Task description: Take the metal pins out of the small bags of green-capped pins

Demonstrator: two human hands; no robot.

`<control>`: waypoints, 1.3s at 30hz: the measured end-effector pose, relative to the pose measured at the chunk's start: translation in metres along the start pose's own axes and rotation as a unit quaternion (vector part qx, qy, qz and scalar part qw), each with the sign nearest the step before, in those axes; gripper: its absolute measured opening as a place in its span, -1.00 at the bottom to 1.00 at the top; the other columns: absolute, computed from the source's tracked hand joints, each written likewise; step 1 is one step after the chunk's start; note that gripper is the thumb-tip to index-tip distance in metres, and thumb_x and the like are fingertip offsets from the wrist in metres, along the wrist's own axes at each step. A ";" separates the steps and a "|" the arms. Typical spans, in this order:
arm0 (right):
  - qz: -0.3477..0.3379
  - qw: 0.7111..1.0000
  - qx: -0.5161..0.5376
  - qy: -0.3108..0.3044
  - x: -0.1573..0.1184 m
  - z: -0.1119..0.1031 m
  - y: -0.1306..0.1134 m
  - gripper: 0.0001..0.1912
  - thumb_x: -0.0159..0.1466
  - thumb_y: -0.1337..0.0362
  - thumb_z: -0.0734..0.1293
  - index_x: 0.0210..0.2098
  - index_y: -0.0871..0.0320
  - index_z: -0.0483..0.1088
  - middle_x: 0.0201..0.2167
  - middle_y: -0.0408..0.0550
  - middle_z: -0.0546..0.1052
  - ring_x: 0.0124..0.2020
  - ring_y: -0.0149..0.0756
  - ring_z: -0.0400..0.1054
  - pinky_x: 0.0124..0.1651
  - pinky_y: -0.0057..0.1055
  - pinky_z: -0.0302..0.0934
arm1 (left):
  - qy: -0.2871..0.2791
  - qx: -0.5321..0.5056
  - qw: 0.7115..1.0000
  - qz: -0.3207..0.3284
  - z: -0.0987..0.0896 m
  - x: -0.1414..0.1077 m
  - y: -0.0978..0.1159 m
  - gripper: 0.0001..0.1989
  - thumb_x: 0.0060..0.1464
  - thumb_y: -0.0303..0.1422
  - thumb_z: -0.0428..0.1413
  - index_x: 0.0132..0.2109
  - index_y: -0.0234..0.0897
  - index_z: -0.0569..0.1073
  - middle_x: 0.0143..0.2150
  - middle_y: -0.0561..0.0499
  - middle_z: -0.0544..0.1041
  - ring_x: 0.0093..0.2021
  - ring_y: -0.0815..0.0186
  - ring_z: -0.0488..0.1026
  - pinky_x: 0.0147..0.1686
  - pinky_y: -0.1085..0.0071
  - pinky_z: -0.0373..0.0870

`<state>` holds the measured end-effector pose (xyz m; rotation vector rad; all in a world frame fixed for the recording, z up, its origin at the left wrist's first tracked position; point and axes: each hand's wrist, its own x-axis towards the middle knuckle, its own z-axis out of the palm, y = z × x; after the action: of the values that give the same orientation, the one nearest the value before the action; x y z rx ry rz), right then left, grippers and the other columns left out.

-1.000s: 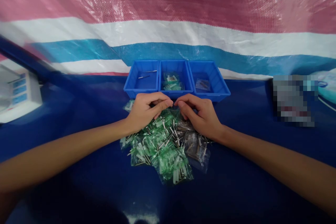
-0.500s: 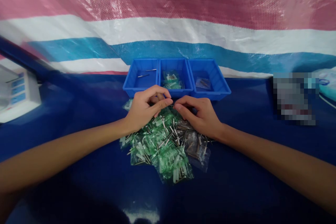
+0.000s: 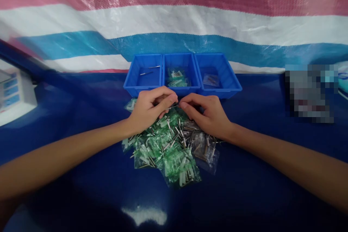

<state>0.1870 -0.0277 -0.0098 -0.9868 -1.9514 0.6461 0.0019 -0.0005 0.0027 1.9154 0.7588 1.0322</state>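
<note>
My left hand (image 3: 150, 110) is closed in a pinch, with a thin metal pin (image 3: 171, 107) showing at its fingertips. Close beside it, my right hand (image 3: 208, 113) has thumb and forefinger pressed together near the pin's end; what they hold is too small to make out. Under both hands lies a heap of green-tinted plastic bags (image 3: 174, 163) with white and metal pieces inside. Loose metal pins (image 3: 178, 134) rest on top of the heap. Clear bags with brownish pieces (image 3: 203, 150) lie on its right side.
Behind the hands stand three joined blue bins: the left bin (image 3: 136, 83) holds two thin metal pins, the middle bin (image 3: 194, 76) green bags, the right bin (image 3: 228, 79) one clear bag. A white device (image 3: 21, 98) sits at left, a blurred-out object (image 3: 308, 94) at right.
My fingertips have shifted slightly, and the metal pin now shows more plainly below the left fingers. The view has tilted a little, so the bins appear higher.
</note>
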 end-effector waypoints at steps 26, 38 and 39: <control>0.010 0.997 -0.011 0.079 -0.004 -0.001 -0.005 -0.84 0.33 0.29 0.20 -0.35 0.15 0.37 -0.67 -0.27 0.30 -0.67 -0.53 0.14 -0.58 -0.50 0.01 | -0.013 0.038 0.999 -0.008 -0.001 0.000 0.002 -0.84 0.18 -0.32 0.08 -0.34 -0.28 0.46 -0.65 0.14 0.36 -0.72 0.53 0.22 -0.73 0.56 0.15; 0.010 0.997 0.004 0.081 -0.004 0.001 -0.002 -0.84 0.33 0.29 0.21 -0.36 0.16 0.37 -0.67 -0.27 0.29 -0.67 -0.53 0.14 -0.58 -0.50 0.01 | 0.001 0.020 1.000 -0.011 0.000 0.000 0.003 -0.81 0.16 -0.33 0.10 -0.41 -0.29 0.42 -0.66 0.15 0.35 -0.72 0.54 0.23 -0.74 0.57 0.15; 0.009 0.998 0.006 0.068 -0.003 0.001 -0.001 -0.83 0.33 0.29 0.21 -0.37 0.17 0.37 -0.68 -0.27 0.29 -0.67 -0.53 0.14 -0.58 -0.50 0.02 | 0.002 0.015 1.000 -0.012 -0.001 0.000 0.003 -0.79 0.17 -0.33 0.09 -0.42 -0.29 0.41 -0.66 0.14 0.35 -0.72 0.54 0.23 -0.74 0.57 0.15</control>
<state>0.1869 -0.0311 -0.0109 -1.0150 -1.8204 0.5853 0.0015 -0.0022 0.0056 1.9269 0.8010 1.0152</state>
